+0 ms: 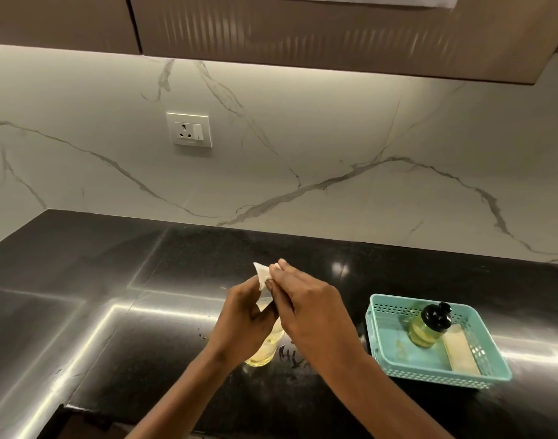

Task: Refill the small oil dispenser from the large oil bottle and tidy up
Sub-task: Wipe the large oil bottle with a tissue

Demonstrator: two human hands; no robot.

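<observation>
The large oil bottle, clear with yellow oil, stands on the black counter; only its lower part shows below my hands. My left hand grips its upper part. My right hand pinches a white tissue held at the bottle's top, which is hidden behind both hands. The small oil dispenser, glass with a black cap and yellow oil inside, stands in a teal basket to the right.
A pale sponge-like block lies in the basket beside the dispenser. Oily smears mark the counter just right of the bottle. A wall socket sits on the marble backsplash, under overhead cabinets.
</observation>
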